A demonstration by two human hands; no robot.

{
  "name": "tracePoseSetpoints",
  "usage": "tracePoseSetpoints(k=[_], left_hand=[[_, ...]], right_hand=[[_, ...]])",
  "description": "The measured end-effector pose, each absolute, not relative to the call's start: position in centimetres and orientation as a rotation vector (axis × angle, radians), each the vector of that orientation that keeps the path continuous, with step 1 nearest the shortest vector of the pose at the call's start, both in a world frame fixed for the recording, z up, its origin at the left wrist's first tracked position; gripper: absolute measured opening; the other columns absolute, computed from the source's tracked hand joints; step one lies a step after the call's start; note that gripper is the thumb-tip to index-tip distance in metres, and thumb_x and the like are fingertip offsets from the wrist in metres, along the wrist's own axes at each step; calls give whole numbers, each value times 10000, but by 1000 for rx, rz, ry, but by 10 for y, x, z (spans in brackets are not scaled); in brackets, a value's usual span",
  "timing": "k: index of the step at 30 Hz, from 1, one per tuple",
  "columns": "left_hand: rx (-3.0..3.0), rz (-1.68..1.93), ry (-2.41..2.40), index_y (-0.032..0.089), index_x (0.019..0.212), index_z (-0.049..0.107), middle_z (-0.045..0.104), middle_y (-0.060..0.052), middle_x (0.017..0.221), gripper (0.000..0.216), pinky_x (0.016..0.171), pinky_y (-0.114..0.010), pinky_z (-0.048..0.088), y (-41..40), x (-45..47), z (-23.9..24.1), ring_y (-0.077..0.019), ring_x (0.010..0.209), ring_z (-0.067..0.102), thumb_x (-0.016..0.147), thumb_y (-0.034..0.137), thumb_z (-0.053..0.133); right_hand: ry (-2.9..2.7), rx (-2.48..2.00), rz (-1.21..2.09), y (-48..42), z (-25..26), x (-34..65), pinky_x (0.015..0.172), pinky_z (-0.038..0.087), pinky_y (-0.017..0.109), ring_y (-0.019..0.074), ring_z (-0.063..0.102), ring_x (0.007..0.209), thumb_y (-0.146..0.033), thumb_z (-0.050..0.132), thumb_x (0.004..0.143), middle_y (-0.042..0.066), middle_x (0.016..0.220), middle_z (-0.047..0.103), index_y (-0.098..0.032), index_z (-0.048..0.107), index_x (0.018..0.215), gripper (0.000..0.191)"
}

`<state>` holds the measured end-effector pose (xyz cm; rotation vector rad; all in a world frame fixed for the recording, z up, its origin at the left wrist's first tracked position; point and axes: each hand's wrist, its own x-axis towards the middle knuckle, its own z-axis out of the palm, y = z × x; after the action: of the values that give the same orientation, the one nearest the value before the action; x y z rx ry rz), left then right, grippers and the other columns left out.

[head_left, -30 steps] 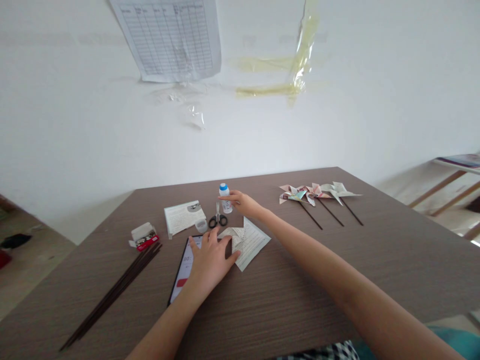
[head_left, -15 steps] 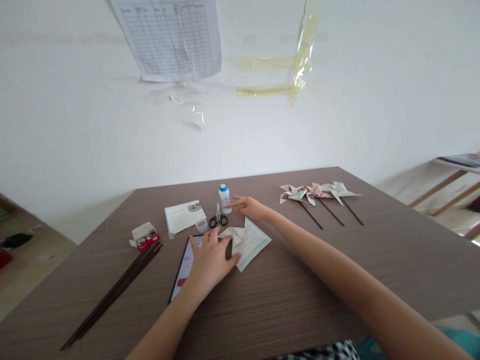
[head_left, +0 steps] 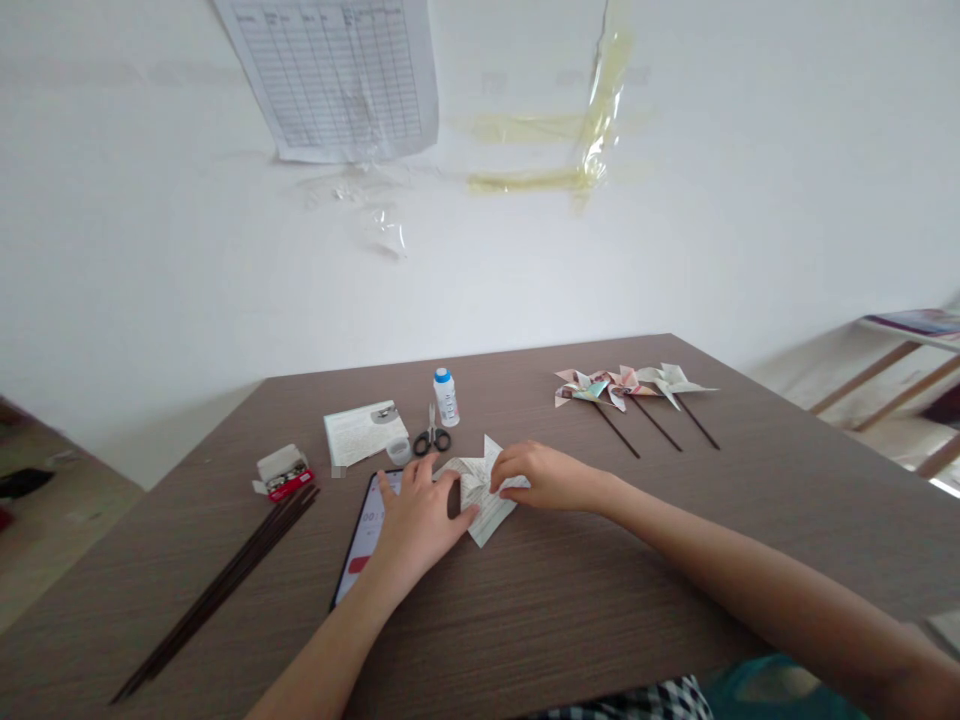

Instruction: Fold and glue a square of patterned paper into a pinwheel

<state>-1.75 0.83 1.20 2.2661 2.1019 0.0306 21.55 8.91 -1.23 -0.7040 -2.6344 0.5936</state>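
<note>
A folded paper pinwheel (head_left: 478, 492) of printed paper lies on the table between my hands. My left hand (head_left: 420, 515) arches at its left side, with the index finger and thumb holding the paper's folds and the other fingers spread over the phone's upper edge. From the right, my right hand (head_left: 544, 476) has its fingers bent together at the pinwheel's centre; its fingertips partly cover the folds. Beyond stand a white glue bottle (head_left: 448, 402) with a blue cap and black-handled scissors (head_left: 431, 439). A small clear cup (head_left: 399, 450) is left of the scissors.
On the left are a small red-and-white box (head_left: 283, 472), dark thin sticks (head_left: 217, 590) and a stack of paper squares (head_left: 364, 434). A phone (head_left: 360, 545) lies under my left hand. Three finished pinwheels (head_left: 626, 385) on sticks lie at the right, near the wall.
My right hand has moved from beside the glue bottle down and toward me to the paper pinwheel, its fingers now bent. The left hand stays in place on the paper.
</note>
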Motion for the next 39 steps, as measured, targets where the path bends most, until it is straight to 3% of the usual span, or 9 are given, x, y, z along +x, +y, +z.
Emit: tracePoseSetpoints(k=[7,12,20,23,32,39], left_hand=[[2250,79,2104,296,1391,827,598,-179,1765,376,1369,-861,276,8,-16,12,-457,1684,494,1052,451,782],[2247,131,2076,263,1339,851,606,-186,1755,352,1367,-862,290,9,-17,10,-464,1680,495,1066,470,770],[2256,169,2099,261,1312,866,638,-180,1722,372,1353,-871,314,8,-15,9,-436,1650,530,1178,411,553],[2259,197,2103,247,1316,865,650,-193,1704,371,1348,-877,314,8,-14,7,-441,1627,548,1170,375,550],[2245,186,2128,268,1298,866,667,-172,1687,299,1360,-846,326,7,-13,7,-438,1617,560,1129,373,643],[2244,205,2137,277,1272,871,682,-160,1677,263,1367,-836,329,6,-12,9,-426,1608,576,1108,352,680]], right_hand=[[-2776,-619,328,62,-19,221,1080,551,424,263,820,1096,-237,853,1038,75,1151,890,-237,883,1098,67],[-2690,-745,241,58,-28,218,1089,547,451,273,810,1085,-381,926,1005,74,1118,885,-237,861,1073,172],[-2652,-829,225,51,-27,212,1111,557,463,284,816,1073,-317,890,994,86,1120,887,-249,859,1045,91],[-2655,-815,220,51,-26,212,1139,552,458,274,814,1070,-250,831,1005,88,1099,888,-252,853,1030,33],[-2671,-756,233,58,-32,220,1288,479,524,261,810,1110,-69,644,990,61,1173,900,-311,856,1209,389],[-2573,-822,346,60,-40,219,1317,452,593,273,821,1069,-214,734,1084,62,1079,899,-288,867,1047,157]])
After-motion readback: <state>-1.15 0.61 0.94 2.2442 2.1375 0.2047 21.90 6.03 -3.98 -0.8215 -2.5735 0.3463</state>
